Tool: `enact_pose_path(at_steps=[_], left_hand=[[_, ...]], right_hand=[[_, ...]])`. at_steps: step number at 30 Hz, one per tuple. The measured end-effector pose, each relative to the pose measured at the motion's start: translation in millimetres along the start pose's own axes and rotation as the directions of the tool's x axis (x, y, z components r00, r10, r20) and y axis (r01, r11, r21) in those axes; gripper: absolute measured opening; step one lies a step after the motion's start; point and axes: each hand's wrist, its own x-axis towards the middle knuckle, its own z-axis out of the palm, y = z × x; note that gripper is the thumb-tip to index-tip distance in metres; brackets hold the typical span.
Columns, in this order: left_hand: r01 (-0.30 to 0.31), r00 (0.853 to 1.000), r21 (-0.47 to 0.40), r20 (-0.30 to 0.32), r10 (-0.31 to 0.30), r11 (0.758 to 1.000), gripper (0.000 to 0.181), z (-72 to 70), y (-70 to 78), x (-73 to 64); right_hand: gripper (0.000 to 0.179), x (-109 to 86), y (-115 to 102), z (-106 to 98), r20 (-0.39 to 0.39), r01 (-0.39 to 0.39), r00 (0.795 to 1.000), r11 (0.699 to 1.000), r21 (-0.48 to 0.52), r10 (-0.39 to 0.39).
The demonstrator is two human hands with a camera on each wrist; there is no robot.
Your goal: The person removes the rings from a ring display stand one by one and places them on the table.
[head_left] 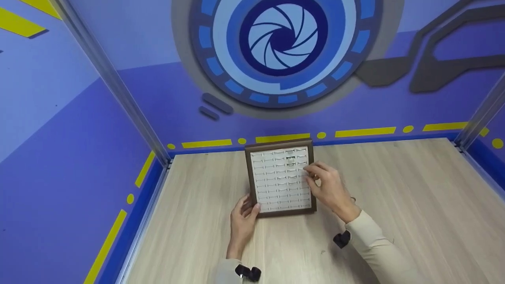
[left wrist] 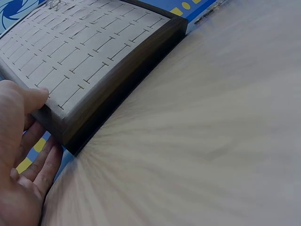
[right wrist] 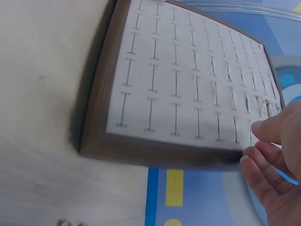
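Note:
A ring display tray [head_left: 282, 189] with a brown wooden frame and a white slotted pad leans upright on the table. My left hand [head_left: 242, 221] grips its lower left corner, thumb [left wrist: 35, 98] on the pad and fingers behind the frame. A few rings [head_left: 290, 158] sit in slots near the top; most slots show only their cuts. At the tray's right side is my right hand [head_left: 330, 187], bent fingertips right at the pad near the upper slots. In the right wrist view its thumb [right wrist: 268, 129] overlaps the slots, and I cannot tell whether a ring is between the fingers.
Small loops [right wrist: 63, 222] lie on the wooden table [head_left: 197, 221] beyond my right hand. A blue and purple patterned wall [head_left: 158, 98] stands close behind the tray, with another panel [head_left: 59, 177] on the left. Black wrist cameras [head_left: 341, 239] sit on both sleeves.

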Motion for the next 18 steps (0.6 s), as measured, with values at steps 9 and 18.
enact_pose_path(at_steps=[9, 18], left_hand=[[-0.017, 0.999, 0.05, 0.029, 0.016, 0.999, 0.056, -0.8, -1.4, -2.2], [-0.014, 0.999, 0.034, 0.044, 0.012, 0.999, 0.054, -1.5, 0.6, -1.1]], right_hand=[[0.022, 13.9, -6.1, 22.1, -0.061, 0.089, 0.994, 0.996, 0.032, -0.087], [0.018, 22.0, -11.9, 29.3, -0.09, 0.058, 0.994, 0.998, -0.02, -0.06]])
